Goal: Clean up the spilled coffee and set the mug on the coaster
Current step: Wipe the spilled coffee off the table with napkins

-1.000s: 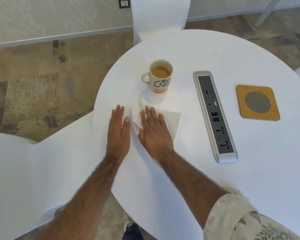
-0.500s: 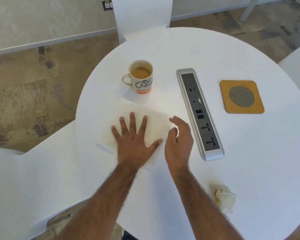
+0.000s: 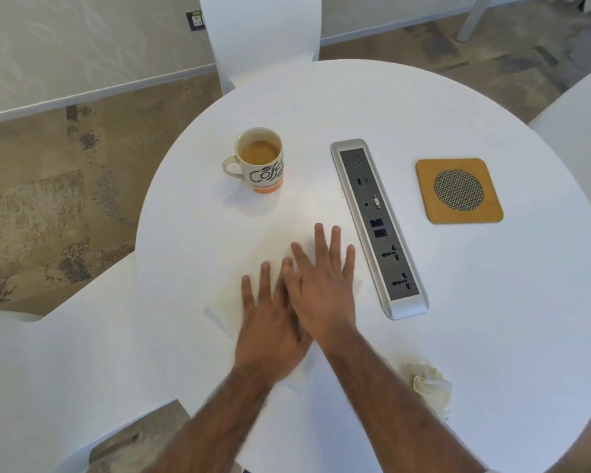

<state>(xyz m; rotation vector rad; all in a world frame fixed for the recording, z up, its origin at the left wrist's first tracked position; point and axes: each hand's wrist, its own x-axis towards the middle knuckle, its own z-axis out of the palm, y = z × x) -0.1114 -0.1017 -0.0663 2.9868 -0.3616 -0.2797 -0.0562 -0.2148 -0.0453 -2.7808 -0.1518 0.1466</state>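
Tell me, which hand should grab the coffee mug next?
Probably the left hand. The cream coffee mug stands on its side of the white round table, handle pointing left. The right hand lies nearer the silver power strip.

Both hands flat on a tissue [image 3: 273, 247], right hand [image 3: 321, 285] overlapping left hand [image 3: 270, 322], mug [image 3: 261, 162] beyond, coaster [image 3: 458, 191] apart

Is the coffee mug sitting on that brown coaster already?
No, the mug stands on the bare table left of the power strip, while the coaster lies empty on its right.
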